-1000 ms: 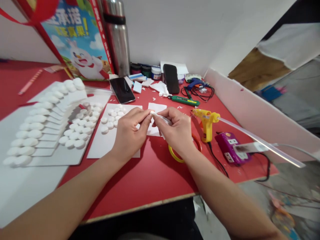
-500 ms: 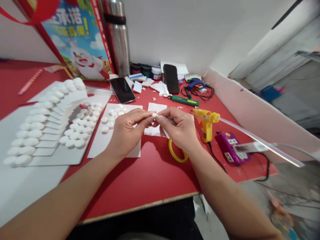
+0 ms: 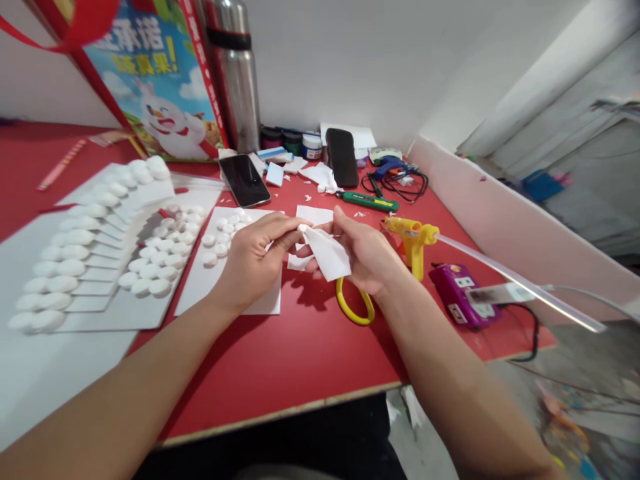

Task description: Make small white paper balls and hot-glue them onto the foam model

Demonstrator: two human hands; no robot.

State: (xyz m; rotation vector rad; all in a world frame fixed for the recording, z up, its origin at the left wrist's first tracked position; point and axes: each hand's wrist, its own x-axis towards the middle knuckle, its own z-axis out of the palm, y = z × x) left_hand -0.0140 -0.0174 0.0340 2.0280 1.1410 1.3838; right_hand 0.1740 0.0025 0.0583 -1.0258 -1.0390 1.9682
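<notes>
My left hand (image 3: 256, 259) is closed, thumb and forefinger pinching the bunched, rounded tip of a thin white sheet (image 3: 327, 255); whether it is paper or cloth I cannot tell. The rest of the sheet fans out to the right, over my right hand (image 3: 367, 257). That hand is open, its thumb raised and its fingers partly hidden behind the sheet. Below them on the red table lie more white sheets (image 3: 315, 215). To the left, small round white pieces (image 3: 221, 250) rest on a white board (image 3: 197, 293). A yellow ring (image 3: 356, 319), like a tape roll, lies under my right wrist.
A yellow glue gun (image 3: 413, 240) with a long clear stick stands right, near a purple box (image 3: 465, 300) with cables. Rows of white discs (image 3: 73, 267) cover boards at left. Behind are two phones (image 3: 245, 180), a green-handled tool (image 3: 370, 201), a steel flask (image 3: 234, 80) and a bag (image 3: 165, 93).
The right hand has let go of the white tip, turned palm-up and opened. The sheet now spreads out toward it, while the left hand keeps its pinch.
</notes>
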